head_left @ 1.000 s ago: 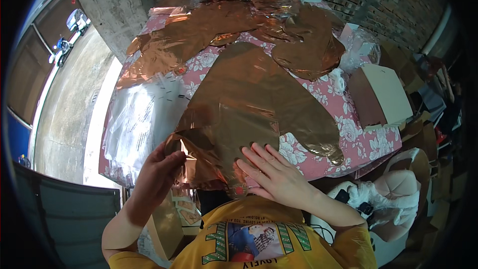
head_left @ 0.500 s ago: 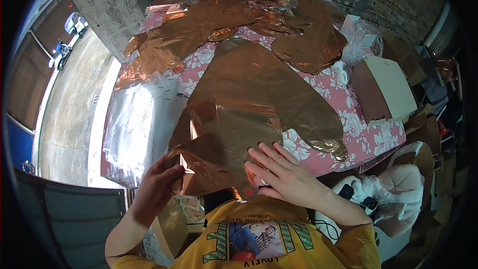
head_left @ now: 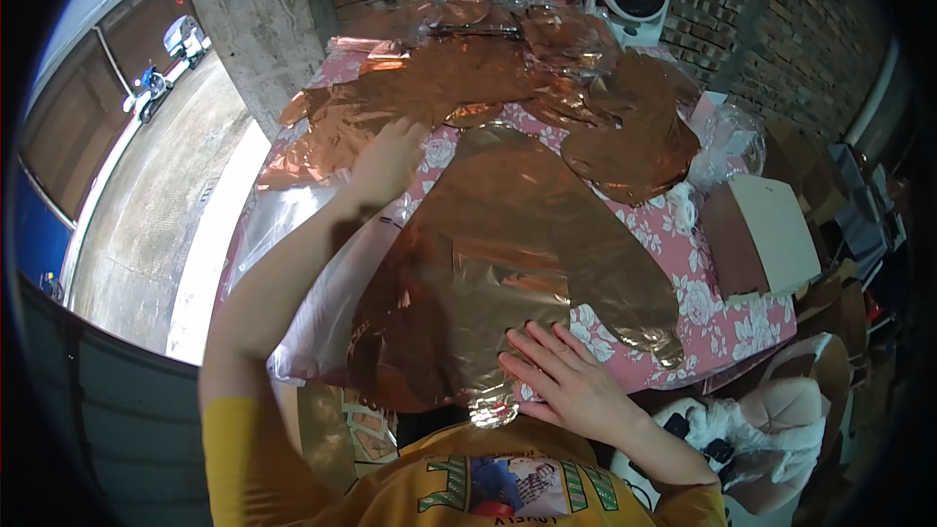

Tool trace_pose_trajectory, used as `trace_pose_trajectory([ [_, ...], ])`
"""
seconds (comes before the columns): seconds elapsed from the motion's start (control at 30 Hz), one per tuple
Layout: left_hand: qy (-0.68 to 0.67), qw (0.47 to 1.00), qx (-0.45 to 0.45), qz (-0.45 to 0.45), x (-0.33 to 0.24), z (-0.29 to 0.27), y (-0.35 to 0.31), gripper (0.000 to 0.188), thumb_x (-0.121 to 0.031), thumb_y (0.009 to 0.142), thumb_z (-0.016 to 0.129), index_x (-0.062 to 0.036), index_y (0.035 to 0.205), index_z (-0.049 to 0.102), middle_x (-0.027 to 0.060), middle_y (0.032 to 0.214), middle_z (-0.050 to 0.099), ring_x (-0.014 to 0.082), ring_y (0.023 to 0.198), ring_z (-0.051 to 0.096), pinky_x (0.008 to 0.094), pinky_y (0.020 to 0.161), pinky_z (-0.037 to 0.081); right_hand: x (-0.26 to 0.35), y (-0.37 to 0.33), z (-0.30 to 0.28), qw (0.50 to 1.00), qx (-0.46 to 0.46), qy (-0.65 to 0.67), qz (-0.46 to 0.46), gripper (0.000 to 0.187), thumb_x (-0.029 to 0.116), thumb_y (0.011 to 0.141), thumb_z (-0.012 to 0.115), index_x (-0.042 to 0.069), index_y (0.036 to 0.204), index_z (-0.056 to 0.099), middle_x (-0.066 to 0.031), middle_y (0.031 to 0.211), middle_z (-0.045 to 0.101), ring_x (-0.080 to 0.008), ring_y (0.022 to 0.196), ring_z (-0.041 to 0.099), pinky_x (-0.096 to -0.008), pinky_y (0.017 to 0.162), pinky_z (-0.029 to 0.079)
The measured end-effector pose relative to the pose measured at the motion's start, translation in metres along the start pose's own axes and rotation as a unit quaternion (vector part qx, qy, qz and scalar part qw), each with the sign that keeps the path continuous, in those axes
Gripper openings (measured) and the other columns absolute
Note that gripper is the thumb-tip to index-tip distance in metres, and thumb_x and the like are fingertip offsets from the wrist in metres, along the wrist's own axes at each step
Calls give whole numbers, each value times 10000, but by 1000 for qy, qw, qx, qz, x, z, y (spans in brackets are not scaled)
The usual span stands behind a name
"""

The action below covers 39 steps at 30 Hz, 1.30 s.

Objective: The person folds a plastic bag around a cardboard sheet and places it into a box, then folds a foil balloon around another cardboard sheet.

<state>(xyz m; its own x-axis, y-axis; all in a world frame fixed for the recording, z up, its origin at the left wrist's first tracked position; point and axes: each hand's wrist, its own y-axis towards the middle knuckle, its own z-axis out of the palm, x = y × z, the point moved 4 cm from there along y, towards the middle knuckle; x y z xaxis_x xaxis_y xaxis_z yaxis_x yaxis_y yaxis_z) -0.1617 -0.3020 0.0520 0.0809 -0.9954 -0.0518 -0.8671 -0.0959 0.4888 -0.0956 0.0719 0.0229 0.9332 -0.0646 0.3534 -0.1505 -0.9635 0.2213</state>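
Observation:
A large flat copper-coloured foil balloon (head_left: 468, 244) is spread over the near middle of the table, its shiny tip hanging at the front edge. My right hand (head_left: 576, 381) lies flat beside that tip, fingers spread, partly on the foil and partly on the cloth. Farther out, my left hand (head_left: 388, 161) is stretched over the left side toward a pile of more copper foil balloons (head_left: 390, 88). Its fingers look extended at the edge of that pile, slightly blurred, with nothing visibly held. Beneath my left forearm lie clear plastic bags (head_left: 327, 303).
A pink floral cloth (head_left: 698, 278) covers the table. On its right stand an open cardboard box (head_left: 771, 239), crumpled clear plastic (head_left: 732, 141) and a white string bundle (head_left: 686, 207). A white fan (head_left: 634, 0) is at the back; a padded seat (head_left: 771, 410) is at lower right.
My left hand has let go of the balloon's near left flap and moved far forward to the pile. That flap now lies flatter. My right hand stays flat by the tip.

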Motion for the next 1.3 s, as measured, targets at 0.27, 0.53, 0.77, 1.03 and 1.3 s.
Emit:
trace_pose_trajectory([
  [0.27,173,976,16,131,10,81,101,273,-221,808,681,-112,1055,642,74,1031,571,254,1023,579,390,826,518,-5,0,2,1000,5,13,23,628,360,870,726,160,1431,525,-71,1546,428,-281,1452,372,-471,1200,280],
  [0.53,234,955,-37,180,30,99,122,226,-119,832,617,-101,1055,588,80,958,575,249,934,617,338,765,550,-5,3,-3,999,10,30,19,582,337,901,691,116,1414,527,-107,1529,433,-286,1445,372,-466,1203,278],
  [0.77,33,986,10,161,29,69,106,279,-165,880,609,-124,1155,591,105,1029,578,304,1039,592,389,837,515,-8,2,0,999,18,14,27,607,380,879,715,163,1417,536,-54,1537,438,-258,1461,358,-457,1207,278],
  [1.03,16,977,98,191,36,79,98,342,-369,983,563,-185,1254,661,58,1143,605,254,1124,567,419,935,437,-7,2,-4,999,3,30,19,607,346,883,705,108,1413,530,-109,1525,436,-283,1442,376,-459,1196,293],
  [1.3,37,982,133,126,23,81,108,373,-255,962,571,-175,1323,622,94,1175,586,292,1147,549,436,953,430,-8,2,-1,1000,5,10,24,604,389,880,715,159,1411,542,-71,1538,435,-268,1453,369,-461,1197,293],
])
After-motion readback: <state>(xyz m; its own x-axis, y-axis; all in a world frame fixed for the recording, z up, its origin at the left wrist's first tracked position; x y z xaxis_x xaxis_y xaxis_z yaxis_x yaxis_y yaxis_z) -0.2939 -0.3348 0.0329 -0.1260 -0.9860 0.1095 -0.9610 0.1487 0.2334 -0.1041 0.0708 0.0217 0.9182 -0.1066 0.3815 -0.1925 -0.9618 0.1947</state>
